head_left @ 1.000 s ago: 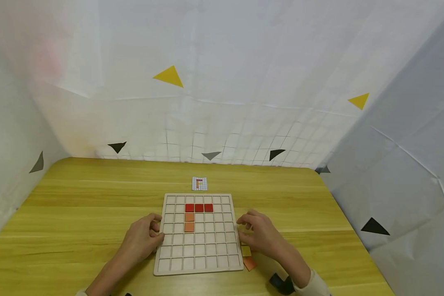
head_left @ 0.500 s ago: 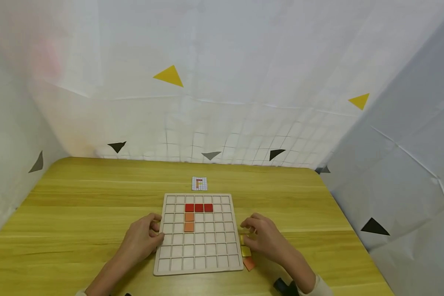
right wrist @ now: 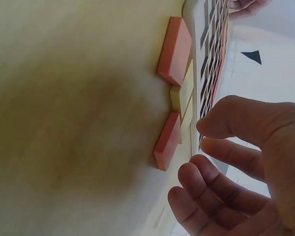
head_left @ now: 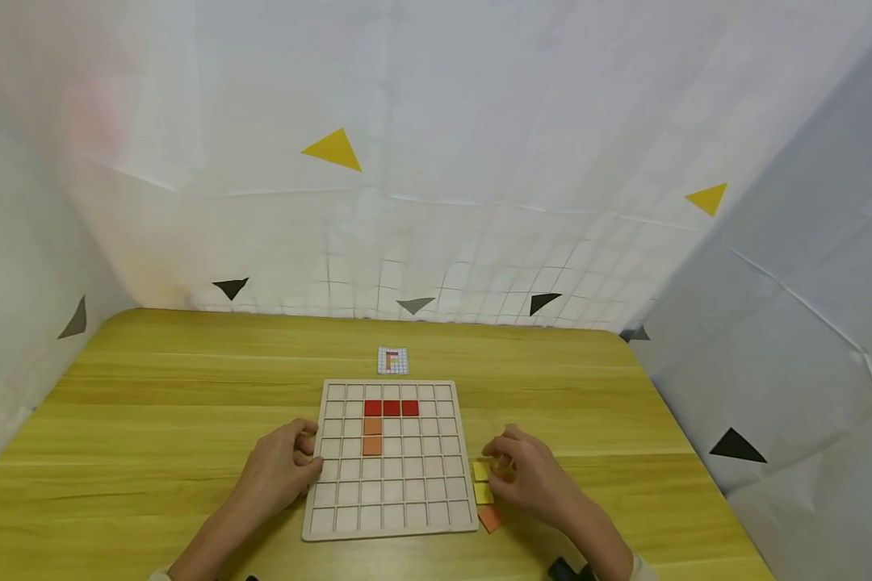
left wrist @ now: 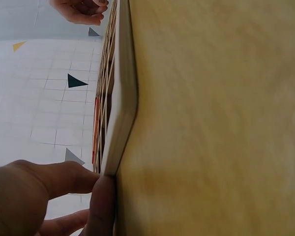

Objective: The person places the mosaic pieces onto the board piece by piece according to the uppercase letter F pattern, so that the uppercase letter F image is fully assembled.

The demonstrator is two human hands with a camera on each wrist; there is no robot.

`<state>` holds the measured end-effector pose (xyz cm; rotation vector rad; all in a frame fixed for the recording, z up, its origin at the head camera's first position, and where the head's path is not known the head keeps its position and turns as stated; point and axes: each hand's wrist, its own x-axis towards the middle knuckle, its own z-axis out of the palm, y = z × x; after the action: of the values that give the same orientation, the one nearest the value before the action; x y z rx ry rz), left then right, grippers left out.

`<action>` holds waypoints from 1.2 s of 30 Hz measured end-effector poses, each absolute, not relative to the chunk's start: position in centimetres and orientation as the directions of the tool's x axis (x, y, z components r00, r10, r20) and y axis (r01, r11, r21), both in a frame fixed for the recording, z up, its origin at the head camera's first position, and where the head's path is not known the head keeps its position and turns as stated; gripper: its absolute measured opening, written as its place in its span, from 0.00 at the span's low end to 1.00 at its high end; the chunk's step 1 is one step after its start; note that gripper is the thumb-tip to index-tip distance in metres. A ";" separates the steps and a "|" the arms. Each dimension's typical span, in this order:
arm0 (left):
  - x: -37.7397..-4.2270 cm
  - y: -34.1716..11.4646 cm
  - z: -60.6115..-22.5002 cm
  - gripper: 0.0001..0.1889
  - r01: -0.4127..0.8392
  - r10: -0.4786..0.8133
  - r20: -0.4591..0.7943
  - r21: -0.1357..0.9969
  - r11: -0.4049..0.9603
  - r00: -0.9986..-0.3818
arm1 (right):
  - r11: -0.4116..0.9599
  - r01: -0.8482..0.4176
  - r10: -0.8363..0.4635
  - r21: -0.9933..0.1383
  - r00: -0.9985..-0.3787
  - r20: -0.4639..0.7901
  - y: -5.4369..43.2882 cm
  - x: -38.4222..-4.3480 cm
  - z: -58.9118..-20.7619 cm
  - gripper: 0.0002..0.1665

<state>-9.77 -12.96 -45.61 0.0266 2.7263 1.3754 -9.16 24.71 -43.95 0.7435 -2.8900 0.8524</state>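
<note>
A pale wooden grid board (head_left: 421,513) lies on the table; three red tiles (head_left: 391,408) form a row in it, with two orange tiles (head_left: 372,436) below the leftmost one. At the board's left edge my left hand (head_left: 279,468) holds on, the thumb and a finger (left wrist: 103,204) meeting at its rim. My right hand (head_left: 534,476) hovers beside the right edge, fingers loosely bent and holding nothing. Close to it lie yellow tiles (head_left: 483,493) and a loose orange tile (head_left: 490,518). The right wrist view shows another orange tile (right wrist: 168,142), which the hand hides from the head view.
A small pattern card (head_left: 392,361) with a coloured figure on a grid lies just behind the board. White sheeting (head_left: 480,161) with yellow, black and grey triangles encloses the back and sides of the wooden table (head_left: 189,363).
My right hand has moved from the board's right edge outward to the right, uncovering the yellow tiles. The left hand and the board have stayed in place.
</note>
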 end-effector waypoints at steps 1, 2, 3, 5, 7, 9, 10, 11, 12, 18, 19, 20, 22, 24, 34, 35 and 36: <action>-9.8 -13.0 -45.6 0.23 -0.023 0.055 -0.070 0.802 0.597 -0.996 | 0.736 -0.453 -0.433 -0.503 -0.886 0.164 24.8 -9.1 -44.0 0.15; -9.8 -13.0 -45.6 0.23 -0.023 0.056 -0.070 0.800 0.600 -0.996 | 0.737 -0.449 -0.431 -0.505 -0.888 0.160 24.9 -9.0 -44.0 0.15; -9.8 -13.0 -45.5 0.23 -0.022 0.057 -0.070 0.799 0.601 -0.996 | 0.738 -0.448 -0.431 -0.504 -0.888 0.159 24.9 -9.0 -44.1 0.15; -9.7 -13.0 -45.5 0.23 -0.023 0.057 -0.072 0.798 0.602 -0.996 | 0.741 -0.449 -0.433 -0.499 -0.888 0.155 25.1 -8.8 -44.1 0.15; -9.7 -13.0 -45.5 0.23 -0.025 0.057 -0.073 0.799 0.601 -0.996 | 0.748 -0.443 -0.433 -0.494 -0.890 0.143 25.2 -8.7 -44.2 0.14; -9.7 -13.0 -45.4 0.23 -0.029 0.055 -0.077 0.802 0.596 -0.996 | 0.755 -0.439 -0.433 -0.487 -0.892 0.134 25.4 -8.5 -44.2 0.13; -9.7 -13.0 -45.4 0.23 -0.031 0.054 -0.078 0.804 0.594 -0.995 | 0.759 -0.434 -0.431 -0.485 -0.893 0.126 25.4 -8.4 -44.2 0.13; -9.7 -13.0 -45.5 0.23 -0.031 0.054 -0.078 0.805 0.593 -0.995 | 0.762 -0.430 -0.430 -0.485 -0.895 0.117 25.5 -8.4 -44.2 0.13; -9.7 -13.0 -45.5 0.23 -0.032 0.054 -0.079 0.805 0.592 -0.995 | 0.763 -0.426 -0.429 -0.485 -0.896 0.112 25.6 -8.3 -44.2 0.13; -9.7 -12.9 -45.5 0.23 -0.038 0.049 -0.082 0.807 0.589 -0.995 | 0.765 -0.434 -0.432 -0.476 -0.894 0.121 26.1 -8.0 -44.5 0.14; -9.7 -12.9 -45.5 0.23 -0.039 0.048 -0.083 0.808 0.588 -0.995 | 0.766 -0.435 -0.433 -0.472 -0.893 0.120 26.1 -8.0 -44.5 0.14; -9.7 -12.9 -45.5 0.23 -0.040 0.048 -0.084 0.808 0.588 -0.995 | 0.769 -0.436 -0.434 -0.467 -0.893 0.119 26.2 -8.0 -44.5 0.14; -9.7 -12.9 -45.6 0.23 -0.041 0.049 -0.086 0.810 0.585 -0.995 | 0.774 -0.435 -0.436 -0.460 -0.893 0.111 26.3 -7.9 -44.6 0.15; -9.7 -12.9 -45.6 0.23 -0.040 0.049 -0.084 0.809 0.586 -0.995 | 0.778 -0.430 -0.435 -0.457 -0.895 0.101 26.3 -8.0 -44.6 0.15; -9.6 -12.9 -45.4 0.23 -0.051 0.045 -0.093 0.817 0.575 -0.995 | 0.770 -0.426 -0.429 -0.475 -0.897 0.109 26.2 -8.2 -44.9 0.15; -9.6 -12.9 -45.4 0.23 -0.052 0.045 -0.095 0.818 0.573 -0.995 | 0.769 -0.424 -0.426 -0.479 -0.898 0.112 26.2 -8.2 -44.9 0.15; -9.6 -12.9 -45.3 0.23 -0.054 0.044 -0.096 0.819 0.571 -0.994 | 0.767 -0.423 -0.423 -0.483 -0.899 0.115 26.2 -8.2 -44.9 0.15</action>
<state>-9.59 -12.90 -45.34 -0.0082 2.6893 1.4082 -8.24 26.18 -44.90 0.7073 -2.9529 0.8069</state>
